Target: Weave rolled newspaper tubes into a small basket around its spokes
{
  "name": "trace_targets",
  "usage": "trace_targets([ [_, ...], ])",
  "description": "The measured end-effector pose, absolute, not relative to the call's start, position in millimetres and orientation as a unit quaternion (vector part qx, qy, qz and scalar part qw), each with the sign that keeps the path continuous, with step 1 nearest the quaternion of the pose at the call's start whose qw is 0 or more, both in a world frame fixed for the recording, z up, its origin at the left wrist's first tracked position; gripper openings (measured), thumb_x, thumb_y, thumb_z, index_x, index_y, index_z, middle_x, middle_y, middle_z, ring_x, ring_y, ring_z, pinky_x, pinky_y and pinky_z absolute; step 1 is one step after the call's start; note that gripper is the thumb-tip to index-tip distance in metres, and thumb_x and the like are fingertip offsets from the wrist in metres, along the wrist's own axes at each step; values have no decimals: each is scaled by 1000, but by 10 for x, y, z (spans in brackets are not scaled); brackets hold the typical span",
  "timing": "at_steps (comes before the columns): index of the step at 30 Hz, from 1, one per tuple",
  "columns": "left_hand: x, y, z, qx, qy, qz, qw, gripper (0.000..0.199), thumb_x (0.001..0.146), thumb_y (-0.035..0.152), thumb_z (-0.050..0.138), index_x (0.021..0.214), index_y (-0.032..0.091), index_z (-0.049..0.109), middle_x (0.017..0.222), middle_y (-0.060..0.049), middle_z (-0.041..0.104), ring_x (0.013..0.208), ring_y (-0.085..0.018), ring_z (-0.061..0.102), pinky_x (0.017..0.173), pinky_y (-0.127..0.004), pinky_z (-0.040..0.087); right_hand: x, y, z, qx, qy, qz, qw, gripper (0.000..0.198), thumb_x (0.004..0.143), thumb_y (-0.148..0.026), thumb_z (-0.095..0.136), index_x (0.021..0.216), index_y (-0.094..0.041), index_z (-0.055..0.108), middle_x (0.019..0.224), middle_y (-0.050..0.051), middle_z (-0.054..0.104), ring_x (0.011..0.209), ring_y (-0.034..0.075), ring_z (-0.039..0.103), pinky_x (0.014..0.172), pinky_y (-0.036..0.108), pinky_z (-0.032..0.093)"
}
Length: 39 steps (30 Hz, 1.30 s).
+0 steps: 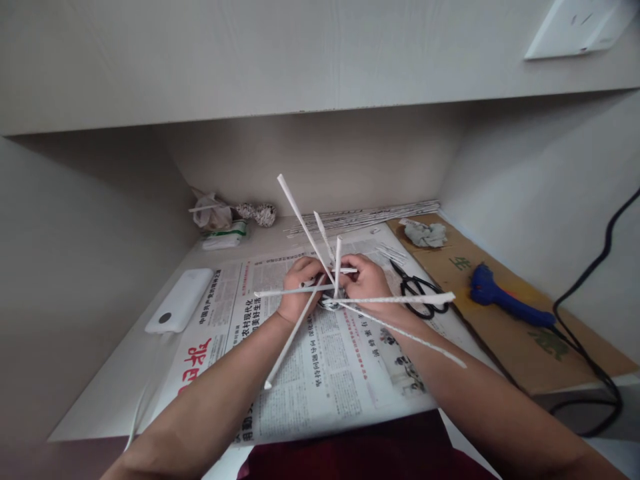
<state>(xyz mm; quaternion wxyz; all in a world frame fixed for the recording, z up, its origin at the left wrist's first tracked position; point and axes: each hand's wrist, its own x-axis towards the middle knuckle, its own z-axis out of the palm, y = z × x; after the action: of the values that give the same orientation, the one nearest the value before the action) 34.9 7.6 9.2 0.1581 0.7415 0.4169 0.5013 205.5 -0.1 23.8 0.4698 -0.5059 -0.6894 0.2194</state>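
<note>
Between my hands is a small woven piece of rolled paper sticks (330, 300), its long white ends fanning out in several directions. My left hand (301, 283) is closed round its left side, fingers curled at the centre. From the right, my right hand (367, 280) grips it, with a short stick end by the fingertips. One long stick points up and away, others reach left, right and down toward my forearms. The fingers partly hide the woven centre. Beneath lies a spread newspaper (295, 387).
Black-handled scissors (423, 293) lie right of my right hand. A blue glue gun (510, 300) with a black cord rests on cardboard (500, 347). A bundle of paper sticks (370, 217) lies at the back. At left are a white power bank (180, 300) and a plastic bag (213, 212).
</note>
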Motion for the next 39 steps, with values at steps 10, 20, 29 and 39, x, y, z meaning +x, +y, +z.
trace_targets([
  [10, 352, 120, 79, 739, 421, 499, 165, 11, 82, 21, 64, 87, 24, 73, 91, -6, 70, 90, -23, 65, 85, -39, 52, 2072, 2, 226, -491, -723, 210, 438, 34, 74, -9, 57, 101, -24, 71, 95, 4, 70, 85, 19, 65, 77, 31, 51],
  [20, 332, 128, 55, 738, 405, 515, 158, 11, 80, 19, 66, 81, 27, 74, 85, -4, 72, 85, -23, 65, 82, -39, 52, 2042, 10, 190, -486, -706, 220, 466, 28, 73, -12, 57, 96, -23, 68, 92, 2, 72, 80, 18, 65, 75, 29, 51],
  [29, 308, 171, 6, 734, 401, 519, 176, 9, 78, 19, 67, 80, 25, 74, 84, -5, 71, 84, -23, 66, 78, -38, 52, 2055, -55, 266, -471, -730, 233, 438, 29, 73, -14, 57, 99, -22, 67, 92, 3, 71, 80, 17, 65, 72, 26, 50],
  [39, 317, 132, 58, 756, 428, 483, 109, 6, 80, 18, 67, 80, 22, 72, 81, -4, 71, 81, -21, 65, 76, -35, 52, 2012, -31, 198, -487, -718, 193, 459, 10, 78, -21, 60, 87, -20, 65, 84, 2, 68, 69, 14, 62, 66, 25, 48],
])
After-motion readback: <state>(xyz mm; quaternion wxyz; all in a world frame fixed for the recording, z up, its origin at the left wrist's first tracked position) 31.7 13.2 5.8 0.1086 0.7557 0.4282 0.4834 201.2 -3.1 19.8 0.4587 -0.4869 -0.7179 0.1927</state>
